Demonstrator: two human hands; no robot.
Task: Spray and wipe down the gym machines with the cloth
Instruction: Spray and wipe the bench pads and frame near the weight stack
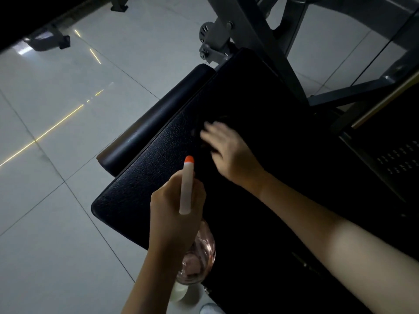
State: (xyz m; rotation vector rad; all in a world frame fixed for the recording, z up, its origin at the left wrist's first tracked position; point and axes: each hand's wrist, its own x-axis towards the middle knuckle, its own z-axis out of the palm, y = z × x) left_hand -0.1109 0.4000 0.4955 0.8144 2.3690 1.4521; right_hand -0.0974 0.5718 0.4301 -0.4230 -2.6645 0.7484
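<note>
On the black padded bench [238, 98] of a gym machine, the right hand [229, 150] lies palm down, its fingers blurred; a dark shape [212, 151] shows under them, but the dim light hides whether it is the cloth or whether the hand grips anything. The left hand [174, 207] is wrapped around the neck of a clear spray bottle [199, 252] at the bench's near edge, its white sprayer head with an orange tip [189, 159] pointing over the padding. A black roller pad [158, 114] runs beside the bench, the grey metal frame [256, 30] stands beyond, and pale floor tiles [56, 109] lie below
</note>
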